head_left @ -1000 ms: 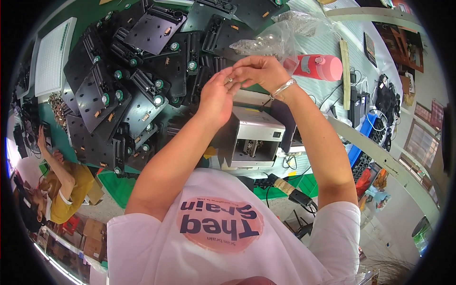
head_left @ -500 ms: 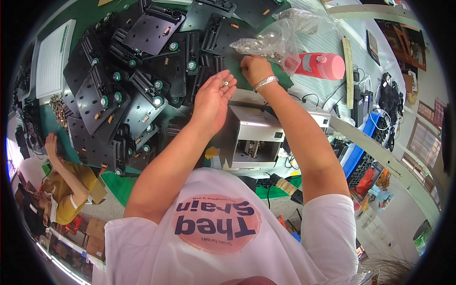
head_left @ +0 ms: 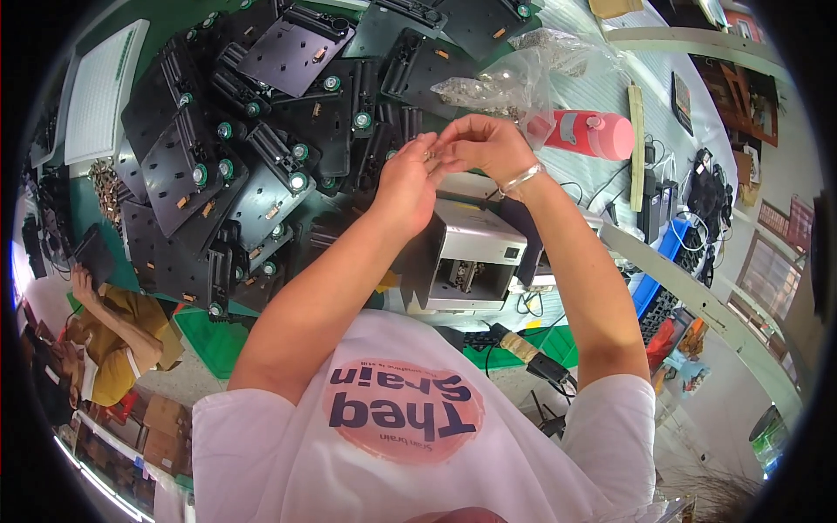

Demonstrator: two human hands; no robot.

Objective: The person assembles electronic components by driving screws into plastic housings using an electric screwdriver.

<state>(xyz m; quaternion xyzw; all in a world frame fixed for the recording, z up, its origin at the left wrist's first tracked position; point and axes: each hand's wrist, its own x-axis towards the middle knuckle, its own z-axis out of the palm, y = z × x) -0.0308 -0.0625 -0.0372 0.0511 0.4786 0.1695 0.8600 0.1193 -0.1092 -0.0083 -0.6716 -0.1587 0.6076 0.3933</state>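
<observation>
Green bench (head_left: 83,205), tiny pale piece (head_left: 430,156), seemingly metallic, at loosely uncurled left hand (head_left: 407,186), right hand (head_left: 490,150), its grip unclear

The tiny bit (head_left: 430,156) at my fingers (head_left: 466,150) has a metallic glint, and the bracelet (head_left: 520,181) on my wrist is polished, bright metal. The black panels (head_left: 283,65) look like smooth plastic with a satin sheen. Thin, crinkled clear plastic makes up the bag (head_left: 534,74). The pink bottle (head_left: 610,137) is smooth, with a soft gloss; the machine casing (head_left: 479,222) looks like silvery metal. My white shirt (head_left: 270,471) is matt, creased cloth, and the boxes (head_left: 166,417) are dull brown cardboard.
</observation>
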